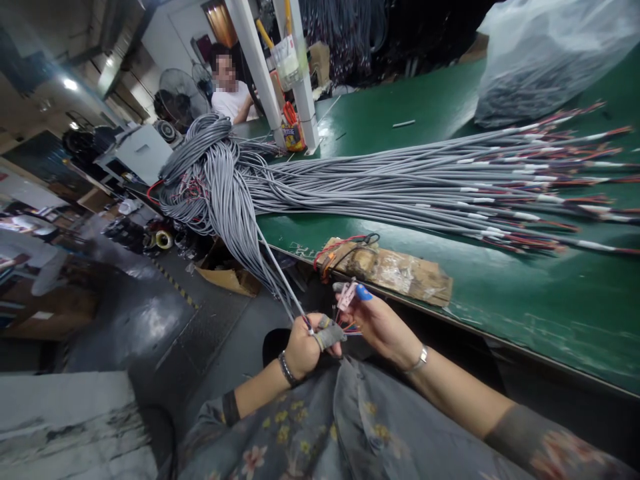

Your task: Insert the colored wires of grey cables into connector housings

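My left hand (306, 347) is closed around the end of a grey cable (280, 280) that hangs down from the big bundle; a taped finger presses on it. Thin coloured wires (349, 327) fan out of that cable end toward my right hand (376, 321). That hand pinches a small pale connector piece (347, 295) at its fingertips, which carry tape and a blue cap. Both hands hover over my lap, just below the table's front edge.
A long bundle of grey cables (400, 183) with coloured wire ends lies across the green table (525, 300) and spills over its left corner. A worn wooden board (400, 270) with wires sits at the front edge. A plastic bag (540, 60) sits far right. Another person (227, 90) sits far back.
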Demonstrator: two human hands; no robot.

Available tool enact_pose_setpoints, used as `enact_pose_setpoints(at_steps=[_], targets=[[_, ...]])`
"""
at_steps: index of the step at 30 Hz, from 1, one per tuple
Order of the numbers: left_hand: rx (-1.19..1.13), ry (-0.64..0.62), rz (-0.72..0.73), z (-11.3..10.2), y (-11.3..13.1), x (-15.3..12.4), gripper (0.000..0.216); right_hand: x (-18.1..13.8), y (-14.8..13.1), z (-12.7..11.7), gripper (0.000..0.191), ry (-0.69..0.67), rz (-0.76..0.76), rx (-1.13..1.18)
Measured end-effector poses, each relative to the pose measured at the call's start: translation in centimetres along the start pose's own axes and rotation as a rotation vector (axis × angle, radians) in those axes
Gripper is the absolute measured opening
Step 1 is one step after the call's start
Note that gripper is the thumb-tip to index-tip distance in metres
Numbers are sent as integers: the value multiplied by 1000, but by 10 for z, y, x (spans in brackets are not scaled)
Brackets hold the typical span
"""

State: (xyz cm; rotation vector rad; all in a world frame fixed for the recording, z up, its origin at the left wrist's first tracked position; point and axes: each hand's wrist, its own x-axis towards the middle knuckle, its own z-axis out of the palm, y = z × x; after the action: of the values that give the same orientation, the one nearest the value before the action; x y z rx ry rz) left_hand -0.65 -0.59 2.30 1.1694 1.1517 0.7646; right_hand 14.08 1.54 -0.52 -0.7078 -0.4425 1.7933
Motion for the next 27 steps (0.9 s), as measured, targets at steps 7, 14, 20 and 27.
enact_pose_setpoints(at_steps=[7,14,20,27], targets=[[-37,63,17,7,-6,7,37,-1,-5,5,41,1,16,1],[-40,75,-14,10,-6,11,34,3,-3,1,39,6,27,9],[-24,82,-23,9,-8,11,33,2,-1,0,39,4,36,12],[-8,73,14,3,-6,0,37,2,-4,1,37,-47,101,45]])
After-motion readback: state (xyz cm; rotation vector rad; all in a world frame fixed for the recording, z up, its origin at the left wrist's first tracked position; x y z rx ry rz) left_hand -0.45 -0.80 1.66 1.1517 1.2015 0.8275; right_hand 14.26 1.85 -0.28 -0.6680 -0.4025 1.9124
